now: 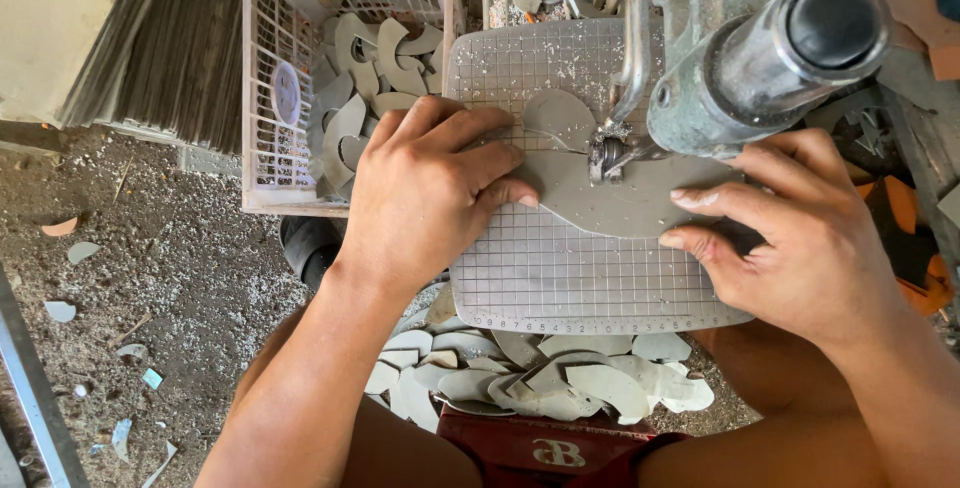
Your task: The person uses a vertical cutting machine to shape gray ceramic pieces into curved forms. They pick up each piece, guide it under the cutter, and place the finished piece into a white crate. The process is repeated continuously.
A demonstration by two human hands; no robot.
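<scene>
Both hands press flat on a grey sheet piece (610, 198) that lies on the gridded table (560, 278) of a cutting machine (740, 58). The left hand (430, 193) is spread open, palm down, fingers pinning the piece's left end; the right hand (790, 233) is also unclenched, its fingertips bearing on the right edge — neither hand grips anything, they only hold the sheet down.

That sheet looks thin, stiff and light, like leatherboard or fibre sheet, and it probably slides easily over the metal grid, so downward pressure from flat fingers on either side seems the sensible hold. Its edges are curved and partly cut; a slit runs from the blade (610, 153) toward the left hand, so the narrow part there may flex or snap if pushed hard. Fingers are best kept well to the outer ends, apart from the blade, which stands between the two hands and touches the piece.

Behind the left hand stands a white plastic crate (265, 98) filled with cut crescent shapes (365, 98). Below the table's near edge lies a heap of offcuts (540, 373), and loose scraps (80, 248) dot the dirt floor.
</scene>
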